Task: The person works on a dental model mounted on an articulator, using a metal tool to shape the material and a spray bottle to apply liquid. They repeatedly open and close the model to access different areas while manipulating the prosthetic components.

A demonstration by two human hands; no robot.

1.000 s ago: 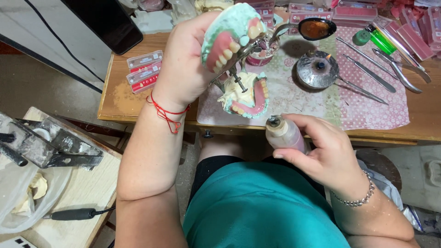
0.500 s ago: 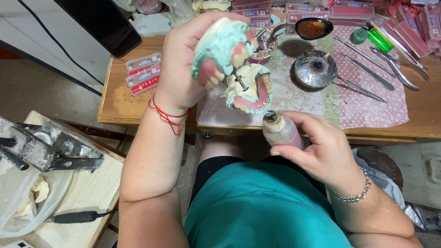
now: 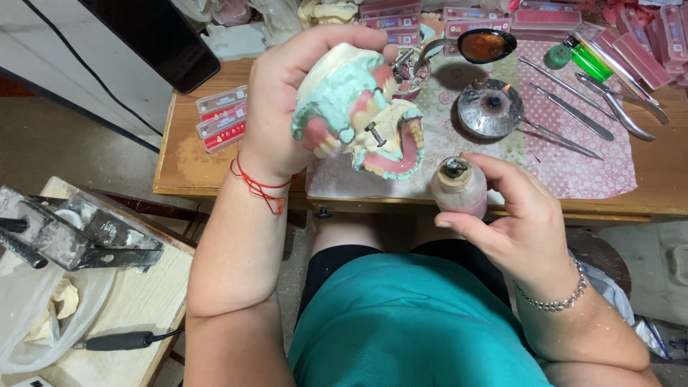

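Fingers of my left hand (image 3: pixel 287 107) clamp the denture model (image 3: pixel 358 118) at frame centre (teeth pink-gummed); right hand (image 3: pixel 516 215) grips a small bottle (image 3: pixel 459 188).

A single head-worn camera looks steeply down, close over the person's lap, toward the cluttered wooden table (image 3: pixel 186 168) ahead.
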